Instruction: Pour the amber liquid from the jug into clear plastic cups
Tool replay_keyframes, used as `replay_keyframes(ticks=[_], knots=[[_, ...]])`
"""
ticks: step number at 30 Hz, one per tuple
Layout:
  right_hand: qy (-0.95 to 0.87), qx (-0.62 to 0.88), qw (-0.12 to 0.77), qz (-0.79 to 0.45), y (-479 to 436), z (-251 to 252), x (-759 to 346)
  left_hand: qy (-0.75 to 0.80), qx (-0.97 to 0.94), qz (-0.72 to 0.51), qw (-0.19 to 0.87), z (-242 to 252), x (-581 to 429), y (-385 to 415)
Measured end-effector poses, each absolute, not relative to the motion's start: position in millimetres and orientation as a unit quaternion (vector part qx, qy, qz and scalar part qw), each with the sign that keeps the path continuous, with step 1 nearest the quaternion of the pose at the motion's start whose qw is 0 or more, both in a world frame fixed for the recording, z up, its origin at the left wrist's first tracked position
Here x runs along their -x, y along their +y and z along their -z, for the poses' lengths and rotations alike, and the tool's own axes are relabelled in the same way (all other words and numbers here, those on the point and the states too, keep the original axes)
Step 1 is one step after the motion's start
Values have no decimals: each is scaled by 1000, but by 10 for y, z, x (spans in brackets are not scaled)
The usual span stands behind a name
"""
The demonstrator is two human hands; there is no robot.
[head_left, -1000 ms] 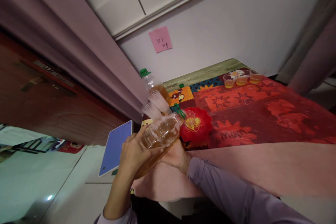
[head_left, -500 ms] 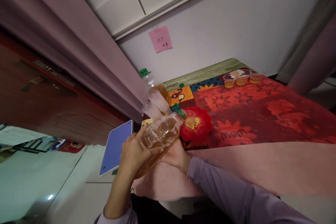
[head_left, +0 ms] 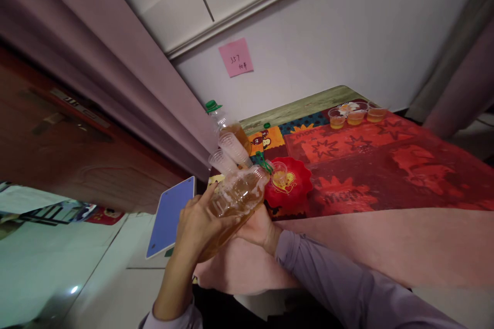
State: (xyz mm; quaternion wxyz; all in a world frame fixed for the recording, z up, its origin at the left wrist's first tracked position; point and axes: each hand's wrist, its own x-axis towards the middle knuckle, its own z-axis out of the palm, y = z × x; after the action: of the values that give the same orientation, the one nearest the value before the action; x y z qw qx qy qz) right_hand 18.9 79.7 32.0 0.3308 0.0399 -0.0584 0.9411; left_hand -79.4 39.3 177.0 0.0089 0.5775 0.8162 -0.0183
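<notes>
At the table (head_left: 370,164), left hand (head_left: 196,227) above, right hand (head_left: 259,227) below, clasp a tilted bottle (head_left: 237,195).

Cup (head_left: 279,174) stands on dish (head_left: 303,190) — stacked cups (head_left: 234,150) left, three cups (head_left: 355,117) right.

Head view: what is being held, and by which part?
A tilted plastic bottle of amber liquid, by its body: left hand on one side, right hand under it.

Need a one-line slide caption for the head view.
Left hand grips and right hand supports a clear bottle tilted toward a cup on a red dish.
</notes>
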Motion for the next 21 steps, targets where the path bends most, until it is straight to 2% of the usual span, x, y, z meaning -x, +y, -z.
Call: replay_keyframes(ticks=[21], knots=[[-56,-34,326,-943,805,-337,-215,798,-601,-40,-3,-1612,989,388]])
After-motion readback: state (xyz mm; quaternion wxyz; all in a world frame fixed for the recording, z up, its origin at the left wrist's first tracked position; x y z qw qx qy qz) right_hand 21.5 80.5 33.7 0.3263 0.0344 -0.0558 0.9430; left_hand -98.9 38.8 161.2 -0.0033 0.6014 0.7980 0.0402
